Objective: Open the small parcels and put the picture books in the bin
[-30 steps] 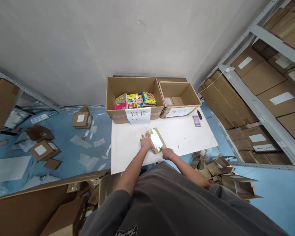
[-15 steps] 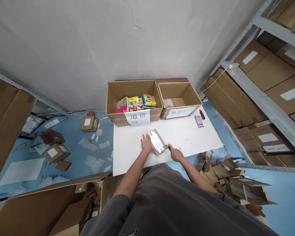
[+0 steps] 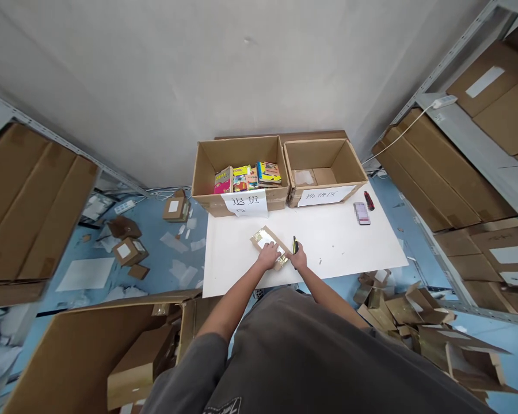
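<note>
A small flat cardboard parcel (image 3: pixel 265 240) with a white label and shiny tape lies on the white table (image 3: pixel 336 241). My left hand (image 3: pixel 268 256) rests on the parcel's near end, fingers lying over it. My right hand (image 3: pixel 299 259) is closed round a small dark and yellow utility knife (image 3: pixel 294 244), held at the parcel's right edge.
Two open cartons stand at the table's back: the left carton (image 3: pixel 207 198) holds colourful books, the right carton (image 3: pixel 354 164) is almost bare. A phone (image 3: pixel 361 213) and a red object (image 3: pixel 369 200) lie to the right. Torn cardboard litters the floor; shelves of boxes flank both sides.
My right hand moved from the parcel's near corner out to the right, then came back holding the knife against the parcel's right edge. My left hand slid onto the parcel's near end.
</note>
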Tool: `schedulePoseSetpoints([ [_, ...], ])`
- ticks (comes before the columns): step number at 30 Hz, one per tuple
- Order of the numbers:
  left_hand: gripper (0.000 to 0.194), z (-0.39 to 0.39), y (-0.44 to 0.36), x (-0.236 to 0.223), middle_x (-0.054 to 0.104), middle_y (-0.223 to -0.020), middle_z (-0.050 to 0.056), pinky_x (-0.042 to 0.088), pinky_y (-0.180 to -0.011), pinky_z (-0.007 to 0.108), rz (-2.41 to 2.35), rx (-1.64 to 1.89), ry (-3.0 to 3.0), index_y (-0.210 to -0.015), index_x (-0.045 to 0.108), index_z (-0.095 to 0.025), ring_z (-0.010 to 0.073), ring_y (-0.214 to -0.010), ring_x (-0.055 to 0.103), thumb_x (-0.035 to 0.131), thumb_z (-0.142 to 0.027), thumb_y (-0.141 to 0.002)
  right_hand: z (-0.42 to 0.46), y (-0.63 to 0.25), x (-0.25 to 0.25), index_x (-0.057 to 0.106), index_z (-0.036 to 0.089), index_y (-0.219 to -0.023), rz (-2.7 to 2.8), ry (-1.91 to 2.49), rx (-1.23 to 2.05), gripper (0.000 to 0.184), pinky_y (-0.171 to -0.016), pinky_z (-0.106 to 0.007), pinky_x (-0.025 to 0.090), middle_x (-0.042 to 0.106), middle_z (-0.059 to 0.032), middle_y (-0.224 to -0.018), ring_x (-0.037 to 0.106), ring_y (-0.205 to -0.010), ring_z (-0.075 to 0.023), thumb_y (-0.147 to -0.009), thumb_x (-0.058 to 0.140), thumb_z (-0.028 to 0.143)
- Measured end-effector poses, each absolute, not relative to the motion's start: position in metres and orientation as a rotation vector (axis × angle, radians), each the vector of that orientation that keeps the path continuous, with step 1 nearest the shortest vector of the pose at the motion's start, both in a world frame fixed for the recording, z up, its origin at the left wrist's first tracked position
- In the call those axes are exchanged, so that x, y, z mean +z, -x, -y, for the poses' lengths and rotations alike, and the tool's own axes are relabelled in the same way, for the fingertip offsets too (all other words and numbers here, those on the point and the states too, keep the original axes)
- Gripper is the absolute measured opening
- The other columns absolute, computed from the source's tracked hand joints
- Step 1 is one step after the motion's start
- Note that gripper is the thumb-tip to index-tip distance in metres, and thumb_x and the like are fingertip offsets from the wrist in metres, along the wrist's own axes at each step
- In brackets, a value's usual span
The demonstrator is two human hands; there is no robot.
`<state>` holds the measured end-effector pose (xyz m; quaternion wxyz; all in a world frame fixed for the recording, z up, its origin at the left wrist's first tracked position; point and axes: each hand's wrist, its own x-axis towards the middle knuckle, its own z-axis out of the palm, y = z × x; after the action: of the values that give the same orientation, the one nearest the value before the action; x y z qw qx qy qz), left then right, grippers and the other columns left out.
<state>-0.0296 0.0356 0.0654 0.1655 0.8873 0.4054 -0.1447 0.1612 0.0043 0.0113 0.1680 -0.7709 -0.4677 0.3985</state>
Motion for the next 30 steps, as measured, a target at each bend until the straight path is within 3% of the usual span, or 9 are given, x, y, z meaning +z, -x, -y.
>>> schedulePoseSetpoints([
  [3,0.041,-0.024,0.037,0.059,0.060,-0.127,0.016,0.039,-0.104,0.047,-1.283,-0.333,-2.450,-0.118,0.072,-0.022,0.0361,-0.126,0.050,0.079,-0.031,-0.078,-0.024,-0.152,0.012,0.043,0.028,-0.150,1.438,2.112,1.140,0.080,-0.091,-0.037,0.056,0.073,-0.0070,-0.121,0.072,-0.105,-0.0269,-0.079,0.078,0.035],
  [6,0.052,-0.007,0.047,0.049,0.053,-0.145,0.015,0.037,-0.110,0.047,-1.430,-0.238,-2.371,-0.125,0.068,-0.023,0.0366,-0.139,0.044,0.083,-0.035,-0.076,-0.040,-0.141,0.016,0.046,0.029,-0.147,1.572,2.001,1.143,0.073,-0.090,-0.036,0.055,0.074,-0.0068,-0.119,0.072,-0.103,-0.0269,-0.081,0.077,0.035],
  [10,0.063,0.006,0.050,0.039,0.040,-0.163,0.014,0.032,-0.119,0.050,-1.591,-0.176,-2.228,-0.131,0.060,-0.024,0.0367,-0.151,0.035,0.086,-0.029,-0.074,-0.039,-0.146,0.027,0.052,0.026,-0.139,1.663,1.889,1.184,0.048,-0.081,-0.031,0.055,0.077,-0.0037,-0.097,0.074,-0.086,-0.0231,-0.095,0.061,0.042],
  [13,0.064,0.005,0.048,0.040,0.045,-0.161,0.015,0.033,-0.120,0.049,-1.613,-0.161,-2.157,-0.129,0.060,-0.023,0.0360,-0.151,0.038,0.087,-0.024,-0.071,-0.018,-0.170,0.034,0.056,0.025,-0.127,1.705,1.744,1.387,0.037,-0.070,-0.026,0.054,0.069,0.0042,-0.067,0.070,-0.062,-0.0180,-0.104,0.041,0.051],
  [15,0.063,0.003,0.047,0.043,0.048,-0.159,0.015,0.034,-0.121,0.047,-1.625,-0.153,-2.128,-0.125,0.061,-0.021,0.0352,-0.150,0.039,0.088,-0.021,-0.068,0.000,-0.187,0.035,0.057,0.026,-0.117,1.752,1.637,1.506,0.033,-0.068,-0.023,0.052,0.065,0.0075,-0.059,0.068,-0.056,-0.0157,-0.105,0.041,0.051],
  [20,0.059,-0.001,0.045,0.050,0.052,-0.155,0.014,0.036,-0.119,0.044,-1.631,-0.135,-2.115,-0.121,0.062,-0.022,0.0341,-0.148,0.042,0.088,-0.018,-0.068,0.033,-0.200,0.032,0.054,0.025,-0.102,1.775,1.643,1.718,0.020,-0.056,-0.021,0.046,0.062,0.0096,-0.056,0.058,-0.042,-0.0121,-0.104,0.046,0.043],
  [30,0.067,-0.005,0.040,0.059,0.063,-0.137,0.017,0.043,-0.109,0.039,-1.678,-0.191,-2.069,-0.125,0.058,-0.019,0.0338,-0.137,0.053,0.090,-0.023,-0.067,0.053,-0.181,0.033,0.049,0.026,-0.097,1.553,1.792,1.776,0.019,-0.045,-0.021,0.038,0.053,0.0098,-0.050,0.048,-0.036,-0.0128,-0.105,0.046,0.043],
])
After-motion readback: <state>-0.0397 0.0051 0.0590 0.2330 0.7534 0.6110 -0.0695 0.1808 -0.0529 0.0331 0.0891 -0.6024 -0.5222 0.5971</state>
